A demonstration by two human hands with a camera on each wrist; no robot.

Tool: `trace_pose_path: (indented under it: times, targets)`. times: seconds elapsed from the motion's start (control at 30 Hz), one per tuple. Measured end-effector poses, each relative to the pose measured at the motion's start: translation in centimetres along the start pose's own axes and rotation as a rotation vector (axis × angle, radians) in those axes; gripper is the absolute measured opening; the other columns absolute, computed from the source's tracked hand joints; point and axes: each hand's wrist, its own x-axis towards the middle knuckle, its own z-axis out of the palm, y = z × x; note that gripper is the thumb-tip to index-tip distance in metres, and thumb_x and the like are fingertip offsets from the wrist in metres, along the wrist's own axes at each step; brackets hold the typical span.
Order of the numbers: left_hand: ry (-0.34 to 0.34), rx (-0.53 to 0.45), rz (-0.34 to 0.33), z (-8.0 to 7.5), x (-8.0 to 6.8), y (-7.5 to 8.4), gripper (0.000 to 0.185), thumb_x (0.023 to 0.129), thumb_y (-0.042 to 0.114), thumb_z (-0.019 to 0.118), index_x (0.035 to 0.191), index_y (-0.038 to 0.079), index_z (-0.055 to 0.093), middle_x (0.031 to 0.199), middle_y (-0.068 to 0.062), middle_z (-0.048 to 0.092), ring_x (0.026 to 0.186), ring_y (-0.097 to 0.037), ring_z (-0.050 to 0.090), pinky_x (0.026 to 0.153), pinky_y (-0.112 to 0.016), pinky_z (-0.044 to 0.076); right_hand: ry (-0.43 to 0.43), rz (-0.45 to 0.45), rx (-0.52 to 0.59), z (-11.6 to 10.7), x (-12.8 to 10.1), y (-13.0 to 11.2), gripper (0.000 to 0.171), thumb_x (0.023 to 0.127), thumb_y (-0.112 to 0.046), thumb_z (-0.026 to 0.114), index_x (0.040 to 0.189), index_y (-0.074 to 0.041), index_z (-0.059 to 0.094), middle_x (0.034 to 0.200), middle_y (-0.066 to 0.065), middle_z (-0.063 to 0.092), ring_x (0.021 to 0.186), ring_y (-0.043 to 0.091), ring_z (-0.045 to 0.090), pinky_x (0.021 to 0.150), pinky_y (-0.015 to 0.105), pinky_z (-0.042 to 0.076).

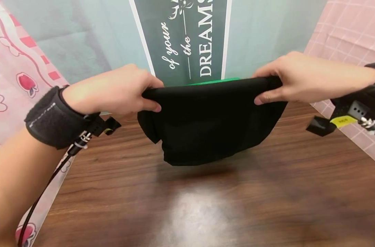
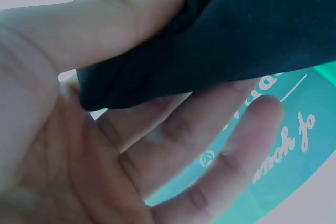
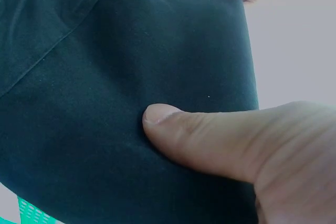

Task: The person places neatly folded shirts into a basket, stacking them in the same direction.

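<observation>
A folded piece of black cloth (image 1: 206, 123), perhaps a garment, hangs above the table between both hands. My left hand (image 1: 122, 87) pinches its upper left corner, thumb in front and fingers behind. In the left wrist view the thumb (image 2: 121, 19) presses on the dark fabric (image 2: 252, 30), and some fingers spread below it. At the upper right corner my right hand (image 1: 304, 79) grips the cloth the same way. A seam runs across the fabric (image 3: 94, 77) in the right wrist view, where the thumb lies flat on it. The fingers behind are hidden there.
Behind the cloth shows the rim of a green container (image 1: 215, 82); its perforated side (image 3: 34, 213) appears in the right wrist view. A brown wood-grain table (image 1: 119, 192) lies below. Printed curtains (image 1: 82, 37) stand at the back and both sides. A cable (image 1: 48, 185) runs along the left forearm.
</observation>
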Motion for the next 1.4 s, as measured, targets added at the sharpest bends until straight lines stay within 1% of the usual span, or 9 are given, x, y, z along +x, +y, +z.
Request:
trace_pose_path:
  times: [0.03,0.2,0.33,0.43,0.63,0.87,1.0,1.23,1.4]
  targets:
    - [0.006,0.016,0.003,-0.3,0.3,-0.3,0.025,0.094,0.027,0.080,0.080,0.018,0.062,0.066,0.004,0.058,0.067,-0.014,0.056,0.070,-0.032,0.046,0.000,0.008,-0.007,-0.3,0.3,0.2,0.020,0.085,-0.033,0.090,0.095,-0.031,0.072,0.075,-0.016,0.063,0.065,0.002,0.050,0.062,0.019,0.037]
    - [-0.003,0.042,-0.043,-1.9,1.9,-1.9,0.018,0.095,0.034,0.079,0.087,0.021,0.069,0.068,0.007,0.067,0.073,-0.018,0.057,0.072,-0.035,0.042,-0.014,0.054,-0.057,-2.0,2.0,1.1,0.018,0.088,-0.038,0.087,0.090,-0.030,0.070,0.069,-0.011,0.059,0.063,0.006,0.049,0.061,0.022,0.035]
    - [0.043,0.078,-0.072,-3.0,3.2,-2.6,0.014,0.096,0.032,0.078,0.094,0.019,0.073,0.077,0.003,0.073,0.078,-0.021,0.059,0.072,-0.037,0.040,-0.014,0.097,-0.099,-3.2,3.1,2.0,0.021,0.090,-0.038,0.085,0.090,-0.025,0.069,0.070,-0.005,0.060,0.063,0.009,0.049,0.059,0.026,0.034]
    - [0.080,0.105,-0.083,-3.4,4.1,-2.9,0.013,0.098,0.027,0.076,0.100,0.014,0.074,0.085,-0.004,0.073,0.079,-0.025,0.059,0.071,-0.039,0.039,-0.021,0.121,-0.119,-3.6,3.9,2.7,0.023,0.091,-0.036,0.084,0.094,-0.018,0.070,0.073,-0.002,0.063,0.066,0.013,0.051,0.059,0.029,0.035]
    - [0.101,0.127,-0.105,-3.5,5.4,-3.3,0.019,0.100,0.024,0.073,0.110,0.007,0.073,0.093,-0.011,0.067,0.084,-0.029,0.058,0.071,-0.040,0.040,-0.006,0.144,-0.128,-3.9,5.1,3.6,0.024,0.094,-0.029,0.081,0.099,-0.008,0.069,0.078,0.005,0.066,0.075,0.023,0.056,0.058,0.032,0.037]
    - [0.172,0.127,-0.145,-2.4,6.4,-3.3,0.020,0.100,0.025,0.071,0.108,0.006,0.072,0.094,-0.012,0.066,0.088,-0.032,0.059,0.069,-0.041,0.043,0.060,0.173,-0.126,-3.2,5.8,3.9,0.026,0.095,-0.022,0.078,0.108,-0.002,0.069,0.092,0.021,0.071,0.080,0.035,0.060,0.068,0.043,0.044]
    - [0.175,0.099,-0.182,-1.3,6.8,-3.1,0.021,0.102,0.026,0.069,0.113,0.008,0.073,0.101,-0.013,0.068,0.093,-0.032,0.061,0.072,-0.045,0.048,0.083,0.198,-0.112,-2.0,6.0,4.1,0.030,0.096,-0.021,0.075,0.116,0.001,0.069,0.100,0.027,0.070,0.085,0.040,0.060,0.068,0.043,0.044]
    - [0.192,0.054,-0.204,0.2,7.3,-3.3,0.024,0.104,0.022,0.066,0.123,0.008,0.073,0.112,-0.015,0.072,0.097,-0.032,0.064,0.078,-0.050,0.054,0.120,0.215,-0.058,-0.1,5.8,4.0,0.031,0.098,-0.018,0.071,0.122,0.001,0.068,0.103,0.027,0.072,0.084,0.039,0.061,0.066,0.041,0.042]
    - [0.207,0.050,-0.212,1.5,7.7,-3.9,0.027,0.105,0.022,0.064,0.127,0.009,0.072,0.113,-0.015,0.073,0.101,-0.034,0.065,0.079,-0.053,0.056,0.125,0.218,-0.020,1.2,5.9,4.1,0.030,0.098,-0.018,0.072,0.123,-0.001,0.069,0.104,0.026,0.075,0.084,0.037,0.064,0.069,0.041,0.045]
